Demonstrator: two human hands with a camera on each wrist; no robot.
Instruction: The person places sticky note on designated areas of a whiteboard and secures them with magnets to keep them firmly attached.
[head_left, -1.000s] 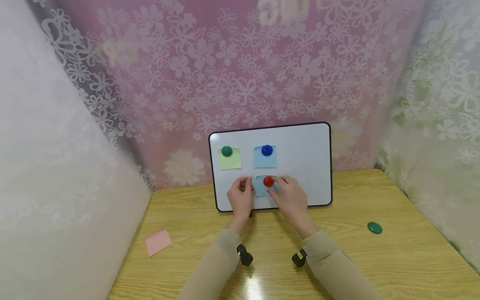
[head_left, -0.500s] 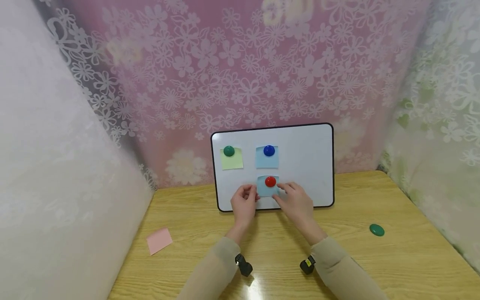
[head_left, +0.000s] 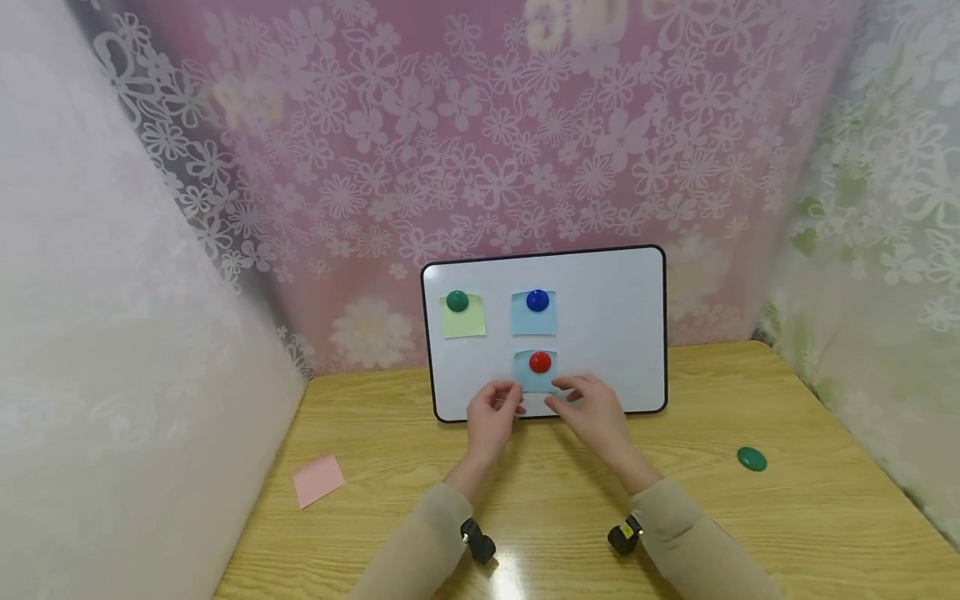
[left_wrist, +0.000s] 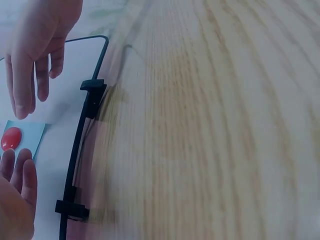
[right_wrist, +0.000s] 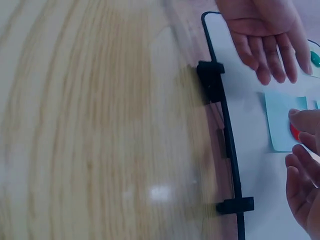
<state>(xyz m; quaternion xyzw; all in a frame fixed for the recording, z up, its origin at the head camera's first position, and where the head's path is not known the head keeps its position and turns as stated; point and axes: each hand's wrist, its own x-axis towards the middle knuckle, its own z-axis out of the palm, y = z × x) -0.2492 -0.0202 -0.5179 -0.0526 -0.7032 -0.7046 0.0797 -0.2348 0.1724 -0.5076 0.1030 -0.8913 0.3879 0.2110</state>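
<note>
A blue sticky note [head_left: 525, 379] hangs on the lower part of a whiteboard [head_left: 607, 333], under a round red magnet [head_left: 540, 362]. My left hand [head_left: 489, 421] is by the note's lower left corner with relaxed fingers, holding nothing. At its lower right, my right hand [head_left: 600, 417] has thumb and fingers spread apart, likewise without a thing in them. In the right wrist view, the right hand [right_wrist: 306, 187] partly hides the red magnet [right_wrist: 294, 132]. From the left wrist, the magnet [left_wrist: 11, 138] shows whole, just beyond the left hand's fingertips [left_wrist: 22, 157].
Above hang a light green note [head_left: 468, 325] with a green magnet [head_left: 457, 301] and another blue note [head_left: 525, 323] with a blue magnet [head_left: 537, 300]. A pink note [head_left: 318, 481] lies left on the wooden table [head_left: 375, 417], a loose green magnet [head_left: 752, 458] right.
My right hand has let go of the red magnet and drawn back down and to the right. The left hand has slid down along the note's left edge. Note and magnet stay on the board.
</note>
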